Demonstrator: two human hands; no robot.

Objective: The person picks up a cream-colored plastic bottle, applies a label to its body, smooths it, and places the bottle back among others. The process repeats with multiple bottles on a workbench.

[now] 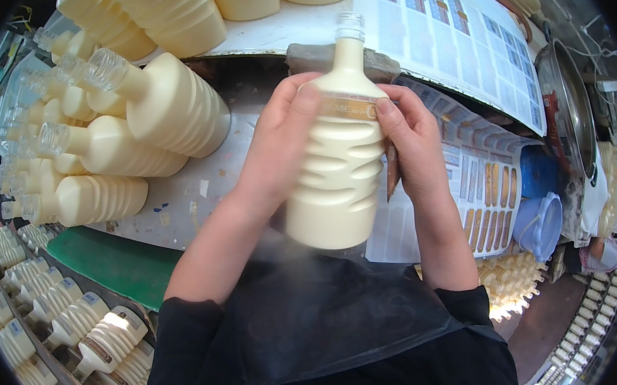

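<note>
Upright in the picture, a cream-coloured bottle [333, 210] with wavy ridges and a clear threaded neck is held between both hands. My left hand [272, 141] grips its left side, the slightly blurred thumb lying at the shoulder. On the opposite side my right hand [420, 148] has its thumb pressed on the end of a gold-brown label [350, 106] that runs across the shoulder. A thin brown pointed piece [391, 172] hangs below the right-hand fingers; its kind is unclear. Behind the bottle's neck lies a grey padded support [308, 59].
Several cream bottles [176, 102] lie stacked at left, with others standing on the white shelf [257, 35]. Label sheets [449, 46] spread at the right, near a blue bucket [539, 226]. Labelled bottles [112, 341] fill the lower left beside a green board [109, 259].
</note>
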